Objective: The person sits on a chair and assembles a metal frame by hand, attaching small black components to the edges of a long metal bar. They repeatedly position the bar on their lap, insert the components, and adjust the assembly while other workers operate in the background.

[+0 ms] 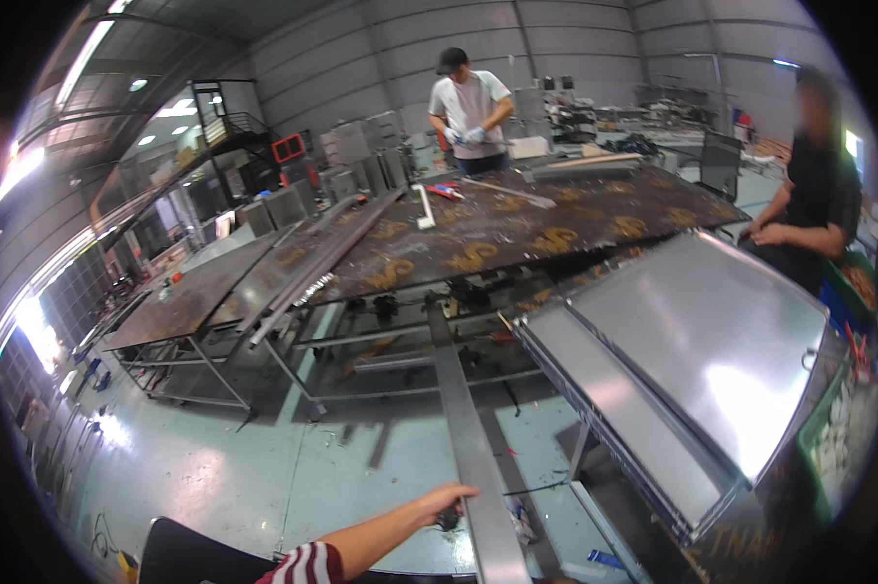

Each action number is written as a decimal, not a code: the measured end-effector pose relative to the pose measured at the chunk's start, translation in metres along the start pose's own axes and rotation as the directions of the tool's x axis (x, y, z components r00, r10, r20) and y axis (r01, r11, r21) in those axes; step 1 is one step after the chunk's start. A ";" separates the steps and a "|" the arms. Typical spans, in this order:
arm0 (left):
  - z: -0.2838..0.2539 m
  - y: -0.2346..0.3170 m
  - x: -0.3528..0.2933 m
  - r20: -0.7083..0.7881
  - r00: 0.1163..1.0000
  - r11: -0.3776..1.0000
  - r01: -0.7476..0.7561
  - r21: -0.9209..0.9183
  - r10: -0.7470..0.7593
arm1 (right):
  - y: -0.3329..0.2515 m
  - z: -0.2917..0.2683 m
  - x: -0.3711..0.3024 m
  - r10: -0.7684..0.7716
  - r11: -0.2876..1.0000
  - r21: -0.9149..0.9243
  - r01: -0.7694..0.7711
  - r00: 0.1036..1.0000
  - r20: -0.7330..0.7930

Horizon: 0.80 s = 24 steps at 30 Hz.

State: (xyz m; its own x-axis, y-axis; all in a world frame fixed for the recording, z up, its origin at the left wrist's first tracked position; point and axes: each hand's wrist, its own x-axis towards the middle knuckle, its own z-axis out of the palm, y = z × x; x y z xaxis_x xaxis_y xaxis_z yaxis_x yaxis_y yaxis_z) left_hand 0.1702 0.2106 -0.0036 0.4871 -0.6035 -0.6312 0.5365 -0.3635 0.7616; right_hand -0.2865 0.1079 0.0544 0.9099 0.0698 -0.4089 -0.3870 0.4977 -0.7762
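Note:
My left hand (444, 501), below a red-and-white striped sleeve, is closed at the left edge of a long, flat grey metal bar (468, 438). The bar runs from the bottom edge of the view away toward the dark worktable. Just under my fingers shows a small dark thing (447, 519) that I cannot make out. My right hand is out of view. To the right of the bar lies a large shiny sheet-metal panel (697, 321) with a folded rim, resting on a stand.
Long metal profiles (332, 248), a white angled piece (424, 207) and red-handled tools (446, 192) lie on the dark worktable (555, 219). Beyond it stands a gloved person (471, 107); another person (804, 195) sits at right. A black chair (191, 555) is lower left.

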 end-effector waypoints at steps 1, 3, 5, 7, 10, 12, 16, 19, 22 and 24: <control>0.010 -0.009 0.007 0.025 1.000 1.000 0.017 0.020 -0.017 | -0.011 0.004 -0.015 -0.031 0.991 -0.134 0.009 0.986 -0.163; 0.028 -0.029 0.005 0.104 0.990 0.993 0.083 0.085 -0.091 | -0.043 0.013 -0.038 -0.077 0.958 -0.285 -0.031 0.930 -0.359; 0.063 -0.049 -0.016 0.192 0.973 0.991 0.120 0.067 -0.131 | -0.088 0.023 -0.039 -0.044 0.966 -0.255 -0.050 0.937 -0.347; 0.082 -0.049 -0.060 0.250 0.949 0.980 0.178 0.084 -0.194 | -0.140 0.041 -0.030 -0.015 0.972 -0.226 -0.061 0.948 -0.317; 0.101 0.007 -0.123 0.266 0.949 0.986 0.156 0.067 -0.168 | -0.216 0.069 -0.015 0.019 0.983 -0.172 -0.069 0.961 -0.275; 0.107 0.060 -0.166 0.269 0.957 0.994 0.099 0.042 -0.106 | -0.258 0.087 -0.007 0.035 0.989 -0.131 -0.070 0.967 -0.253; 0.111 0.155 -0.247 0.259 0.964 0.998 -0.057 0.006 0.053 | -0.315 0.121 0.007 0.050 0.997 -0.047 -0.060 0.978 -0.201; 0.116 0.198 -0.300 0.210 0.961 0.983 -0.186 -0.003 0.182 | -0.340 0.140 0.013 0.062 0.998 0.001 -0.062 0.988 -0.144; 0.121 0.223 -0.343 0.156 0.947 0.957 -0.288 0.022 0.281 | -0.356 0.154 0.018 0.094 0.995 0.029 -0.091 0.991 -0.094; 0.120 0.235 -0.363 0.117 0.937 0.942 -0.335 0.031 0.330 | -0.364 0.163 0.027 0.116 0.993 0.034 -0.114 0.991 -0.063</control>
State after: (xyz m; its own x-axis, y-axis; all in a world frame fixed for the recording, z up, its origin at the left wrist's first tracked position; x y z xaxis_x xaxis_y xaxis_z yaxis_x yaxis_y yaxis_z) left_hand 0.0373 0.2590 0.4219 0.5523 -0.7686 -0.3230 0.3202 -0.1622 0.9334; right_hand -0.0970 0.0693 0.4041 0.8477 0.0721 -0.5255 -0.4827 0.5155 -0.7080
